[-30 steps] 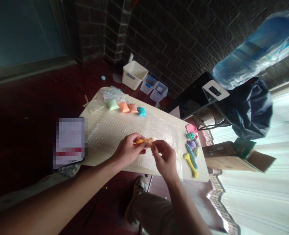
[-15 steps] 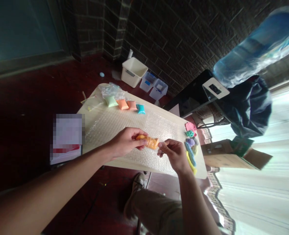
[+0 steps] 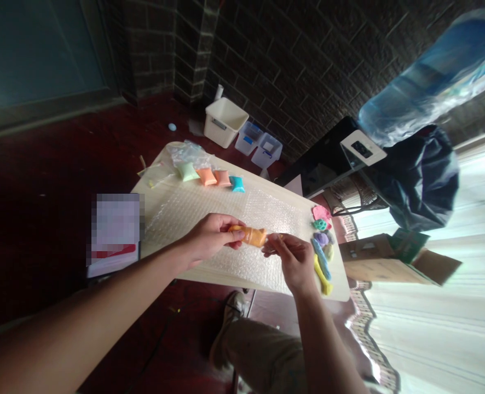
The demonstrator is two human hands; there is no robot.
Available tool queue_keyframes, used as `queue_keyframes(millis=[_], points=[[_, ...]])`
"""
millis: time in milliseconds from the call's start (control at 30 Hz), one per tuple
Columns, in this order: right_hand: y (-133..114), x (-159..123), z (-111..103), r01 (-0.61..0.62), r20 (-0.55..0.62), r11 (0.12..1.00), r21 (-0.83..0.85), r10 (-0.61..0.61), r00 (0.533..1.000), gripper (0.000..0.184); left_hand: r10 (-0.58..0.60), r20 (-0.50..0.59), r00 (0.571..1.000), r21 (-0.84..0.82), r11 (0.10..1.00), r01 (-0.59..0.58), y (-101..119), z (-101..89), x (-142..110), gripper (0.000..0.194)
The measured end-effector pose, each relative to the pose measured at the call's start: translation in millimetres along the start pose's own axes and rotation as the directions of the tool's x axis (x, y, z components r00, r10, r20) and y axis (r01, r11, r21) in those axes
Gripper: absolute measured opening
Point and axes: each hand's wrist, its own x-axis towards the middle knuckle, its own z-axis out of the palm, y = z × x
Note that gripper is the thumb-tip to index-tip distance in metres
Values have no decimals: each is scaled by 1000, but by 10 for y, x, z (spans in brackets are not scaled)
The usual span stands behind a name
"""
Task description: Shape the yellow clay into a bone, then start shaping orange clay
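Note:
Between my two hands, above the bubble wrap (image 3: 273,210) on the table, is an orange packet of modelling clay (image 3: 254,236) in clear wrapping. My left hand (image 3: 215,235) is closed on its left end, thumb on top. The fingers of my right hand (image 3: 289,251) pinch the clear wrapping at its right end. Toward the far edge lie packets of clay in a row: pale green (image 3: 188,172), orange (image 3: 206,176), salmon (image 3: 223,178) and turquoise (image 3: 237,184). Shaped clay pieces, among them a yellow one (image 3: 322,275) and a blue strip (image 3: 321,259), sit along the right edge.
Crumpled clear plastic (image 3: 193,153) lies at the table's far left corner. Beyond the table stand a cream bin (image 3: 221,128) and two clear boxes (image 3: 266,150). A cardboard box (image 3: 374,262) is at the right, below a black bag (image 3: 423,180).
My right fingers have shifted slightly on the wrapping's right end, and the orange packet has turned a little. My left hand keeps its hold. The view has moved slightly.

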Motion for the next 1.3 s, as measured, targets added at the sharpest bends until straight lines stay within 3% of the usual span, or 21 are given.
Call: queue_keyframes(millis=[100, 267, 400, 533, 600, 667, 733, 767, 833, 867, 900, 933, 1000, 1100, 1200, 1300], points=[[5, 26, 25, -51, -42, 990, 130, 57, 997, 26, 7, 8, 1000, -15, 1000, -7, -2, -13, 10, 26], [-6, 50, 86, -202, -12, 928, 312, 217, 976, 39, -25, 17, 1000, -98, 995, 27, 55, -23, 3, 22], [39, 21, 187, -238, -12, 909, 342, 258, 966, 43, -29, 4, 1000, -90, 996, 29, 76, 10, -18, 18], [117, 17, 168, -293, 56, 922, 253, 288, 956, 44, 32, -12, 999, -49, 998, -32, 30, 59, -28, 29], [101, 15, 91, -207, 25, 971, 123, 206, 978, 41, 50, -30, 998, -59, 997, -52, 16, 67, -21, 34], [36, -5, 6, 13, -8, 997, -81, -14, 1000, 50, 42, -54, 998, -74, 996, -45, 21, 60, -11, 33], [-45, -50, -47, 275, 112, 909, -314, -252, 961, 71, 10, -65, 998, -71, 997, -14, 36, 46, -8, 33], [-78, -79, -54, 373, 191, 833, -409, -322, 927, 72, -9, -63, 998, -56, 998, 5, 43, 39, -10, 34], [-111, -138, -35, 466, 266, 717, -519, -382, 885, 37, -39, -61, 997, -9, 999, 39, 49, 29, -19, 38], [-110, -163, -16, 462, 260, 695, -551, -383, 886, 19, -46, -64, 997, 14, 999, 47, 47, 26, -24, 40], [-99, -181, 6, 431, 231, 699, -571, -367, 901, 11, -46, -65, 997, 32, 998, 48, 43, 24, -29, 42], [-80, -192, 26, 375, 187, 725, -577, -330, 925, 14, -36, -62, 997, 42, 998, 39, 38, 24, -33, 44], [-28, -194, 63, 225, 88, 835, -503, -209, 974, 21, 10, -40, 999, 33, 999, -9, 23, 34, -39, 45], [60, -162, 113, 16, 43, 992, -127, -10, 999, 25, 41, -12, 999, -46, 998, -41, -21, 90, -53, 46], [122, -131, 168, -91, 104, 976, 200, 71, 992, 26, -22, 62, 998, -122, 992, 29, -98, 185, -78, 48], [137, -121, 208, -129, 91, 957, 262, 109, 990, 29, 9, 65, 998, -118, 993, -1, -174, 262, -99, 49]])
